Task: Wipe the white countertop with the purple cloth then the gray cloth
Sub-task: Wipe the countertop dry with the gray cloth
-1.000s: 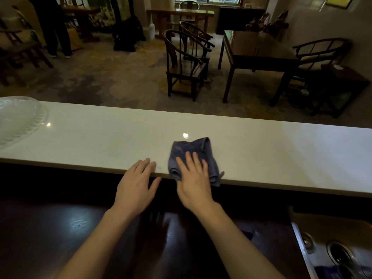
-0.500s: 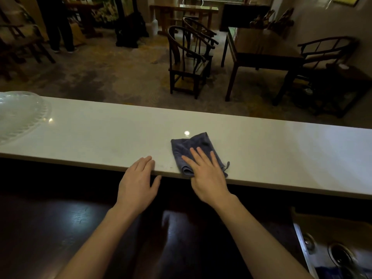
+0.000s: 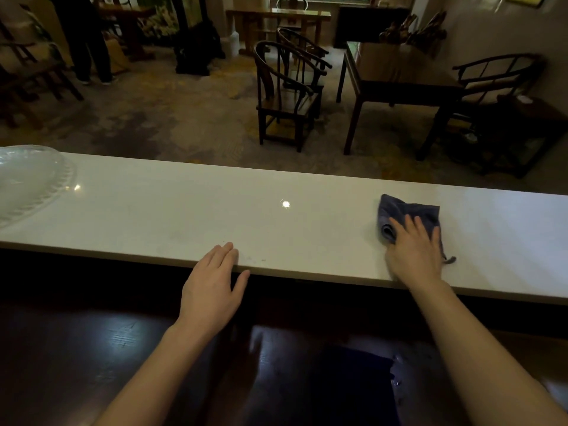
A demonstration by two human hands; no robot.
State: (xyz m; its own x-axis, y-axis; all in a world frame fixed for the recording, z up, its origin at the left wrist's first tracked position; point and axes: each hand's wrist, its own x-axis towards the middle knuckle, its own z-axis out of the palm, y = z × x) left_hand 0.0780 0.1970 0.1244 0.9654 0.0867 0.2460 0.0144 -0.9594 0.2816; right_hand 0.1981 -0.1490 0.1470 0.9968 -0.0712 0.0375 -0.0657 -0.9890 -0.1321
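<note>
A long white countertop [image 3: 184, 210] runs across the view. On its right part lies a folded grey-blue cloth [image 3: 408, 210]. My right hand [image 3: 415, 250] presses flat on the cloth's near half, fingers spread, with the cloth's far half showing beyond them. My left hand [image 3: 212, 287] rests palm down on the countertop's near edge at the middle and holds nothing. A second, darker cloth [image 3: 353, 379] lies on the dark lower counter between my forearms; its colour is hard to tell in the shadow.
A clear glass dish [image 3: 27, 179] sits at the countertop's left end. Beyond the counter stand wooden chairs [image 3: 285, 96] and a dark table [image 3: 396, 72]. A person [image 3: 86, 41] stands at the far left.
My right hand has slid the cloth from the middle of the countertop's near edge well to the right. My left hand has stayed at the near edge.
</note>
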